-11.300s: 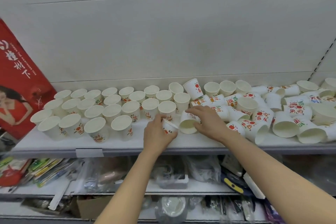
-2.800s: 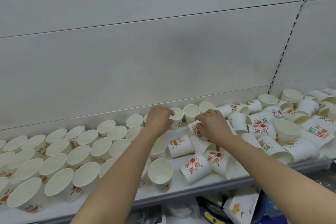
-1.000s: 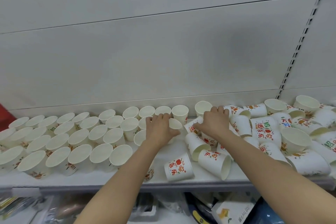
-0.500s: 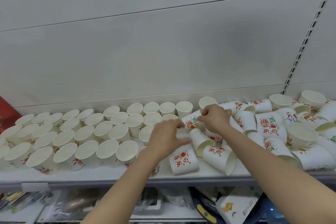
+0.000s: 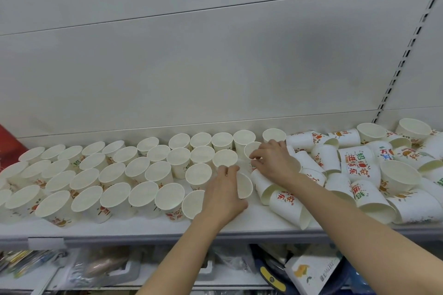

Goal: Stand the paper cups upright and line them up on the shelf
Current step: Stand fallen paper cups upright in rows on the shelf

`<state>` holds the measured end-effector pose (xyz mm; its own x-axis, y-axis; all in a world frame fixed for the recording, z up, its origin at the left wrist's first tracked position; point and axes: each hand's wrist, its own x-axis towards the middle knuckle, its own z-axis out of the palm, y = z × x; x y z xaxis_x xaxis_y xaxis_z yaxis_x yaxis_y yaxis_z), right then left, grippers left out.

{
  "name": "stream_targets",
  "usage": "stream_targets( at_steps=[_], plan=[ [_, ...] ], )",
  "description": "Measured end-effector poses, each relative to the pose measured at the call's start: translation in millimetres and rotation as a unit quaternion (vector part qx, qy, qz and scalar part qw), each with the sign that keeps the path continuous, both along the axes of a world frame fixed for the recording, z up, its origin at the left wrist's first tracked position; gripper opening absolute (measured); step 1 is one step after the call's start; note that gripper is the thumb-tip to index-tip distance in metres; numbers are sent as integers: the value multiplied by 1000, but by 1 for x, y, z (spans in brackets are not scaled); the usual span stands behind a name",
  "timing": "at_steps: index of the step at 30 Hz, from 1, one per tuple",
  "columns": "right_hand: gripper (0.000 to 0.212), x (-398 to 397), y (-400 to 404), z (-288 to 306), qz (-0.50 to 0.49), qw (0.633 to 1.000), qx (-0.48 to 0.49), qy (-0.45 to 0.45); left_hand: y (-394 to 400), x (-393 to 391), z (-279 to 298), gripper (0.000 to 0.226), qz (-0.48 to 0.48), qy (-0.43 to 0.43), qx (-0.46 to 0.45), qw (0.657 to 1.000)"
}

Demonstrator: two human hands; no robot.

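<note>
Paper cups [image 5: 243, 185]: one under left hand [image 5: 223, 195], fingers curled round its wall, mouth tipped toward right hand. Second cup [image 5: 251, 149] pinched at rim by right hand [image 5: 275, 163], fingertips closed on it. Likely very light, thin-walled, easily crushed; best held low on wall or lightly at rim. Upright rows [image 5: 115, 175] left of left hand; toppled heap [image 5: 359, 175] right of right hand, all on shelf [image 5: 143, 230].
</note>
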<state>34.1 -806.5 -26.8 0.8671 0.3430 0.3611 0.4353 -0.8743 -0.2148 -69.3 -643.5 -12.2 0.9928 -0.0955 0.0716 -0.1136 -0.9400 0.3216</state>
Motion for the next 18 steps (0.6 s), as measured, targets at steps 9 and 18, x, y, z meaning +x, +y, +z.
stream_targets(
  at_steps=[9, 18],
  plan=[
    [10, -18, -42, 17, -26, 990, 140, 4, 1, 10, -7, 78, 51, -50, 133, 989],
    [64, -135, -79, 1, -43, 995, 64, -66, -40, 17, 4, 39, -156, -100, 24, 982]
  ],
)
